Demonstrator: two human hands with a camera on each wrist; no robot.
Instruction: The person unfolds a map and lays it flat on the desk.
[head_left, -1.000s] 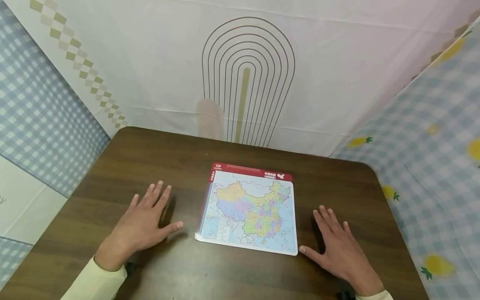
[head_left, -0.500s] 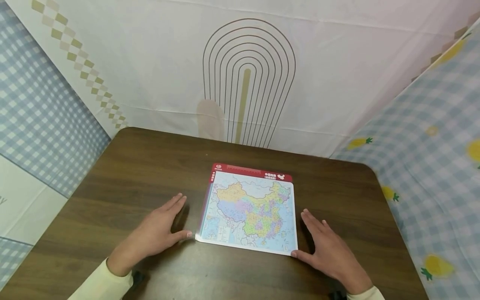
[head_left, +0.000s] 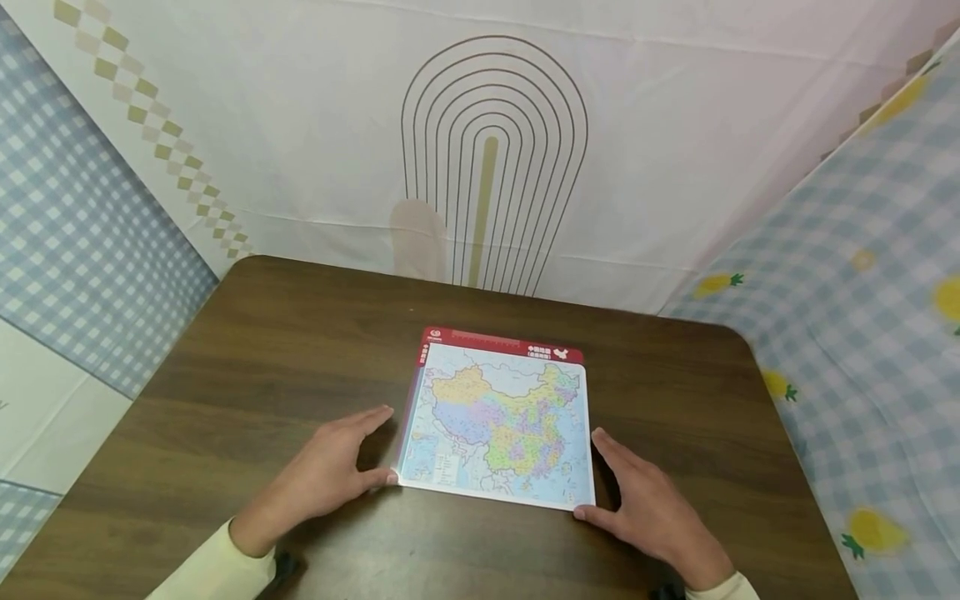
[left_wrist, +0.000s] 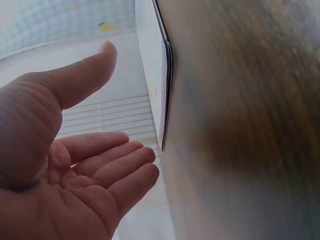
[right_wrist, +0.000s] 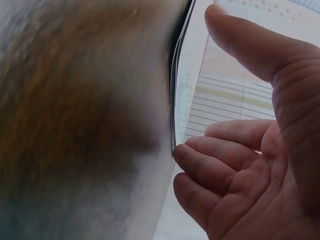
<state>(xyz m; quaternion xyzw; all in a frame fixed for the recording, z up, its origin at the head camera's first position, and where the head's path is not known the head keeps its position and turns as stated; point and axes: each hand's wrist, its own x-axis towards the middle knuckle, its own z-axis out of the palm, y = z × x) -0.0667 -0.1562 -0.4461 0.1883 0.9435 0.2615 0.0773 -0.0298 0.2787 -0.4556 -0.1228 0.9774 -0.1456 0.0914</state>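
The fingers of the left hand bend slightly, side by side, with the thumb spread well apart from them. The fingers of the right hand lie likewise, loosely bent, the thumb standing off. Neither hand grips anything.

Between the hands lies a colored map board, flat on the worktop. The left thumb tip is at its near left corner, the right thumb tip at its near right corner, and the right fingertips are close by its right edge; whether any of them touch it, I cannot tell. A red band with white lettering runs along its far edge, and the wrist views show its thin dark rim.

Pale yellow sleeves cover both wrists. The worktop is dark wood grain with rounded far corners. Beyond it hangs a white cloth printed with nested arches; to the left is a blue checked cloth, to the right a checked cloth with yellow fruit.
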